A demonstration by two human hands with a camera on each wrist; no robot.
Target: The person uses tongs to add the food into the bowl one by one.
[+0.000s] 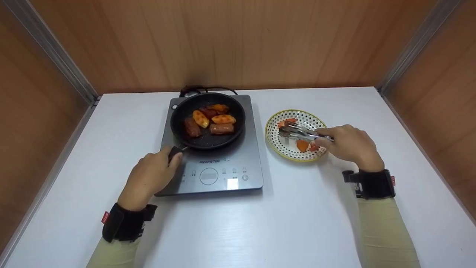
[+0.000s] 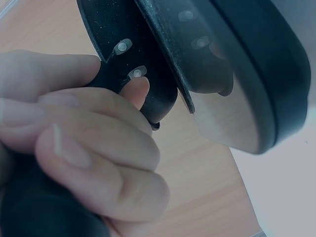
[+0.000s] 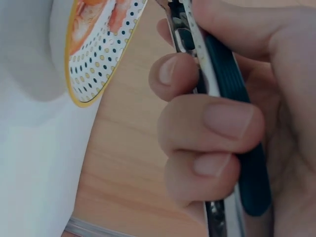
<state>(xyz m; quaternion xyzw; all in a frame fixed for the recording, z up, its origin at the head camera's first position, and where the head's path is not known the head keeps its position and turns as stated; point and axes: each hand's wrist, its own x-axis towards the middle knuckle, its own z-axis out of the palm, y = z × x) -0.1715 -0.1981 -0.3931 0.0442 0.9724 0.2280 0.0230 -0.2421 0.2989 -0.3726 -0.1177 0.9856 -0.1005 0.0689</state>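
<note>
My left hand [image 1: 151, 172] grips the black handle [image 1: 174, 152] of a frying pan [image 1: 208, 143]; in the left wrist view its fingers [image 2: 103, 148] curl round that handle. Browned sausage pieces [image 1: 222, 128] and yellow-orange food pieces [image 1: 224, 119] lie in the pan. At the right, my right hand [image 1: 349, 145] holds metal tongs [image 1: 299, 132] over a dotted plate [image 1: 275, 143] with a yellow rim. The right wrist view shows fingers [image 3: 207, 123] wrapped round the tongs' dark grip [image 3: 237, 103]. Orange and reddish food pieces [image 1: 302, 145] are on the plate. Whether the tongs' tips touch any food I cannot tell.
Under the pan is a grey induction cooker [image 1: 238, 163] with a touch panel, its black cord [image 1: 219, 88] behind it. All stands on a white table [image 1: 223, 230]. Wood-grain panels [image 1: 238, 44] enclose the back and both sides.
</note>
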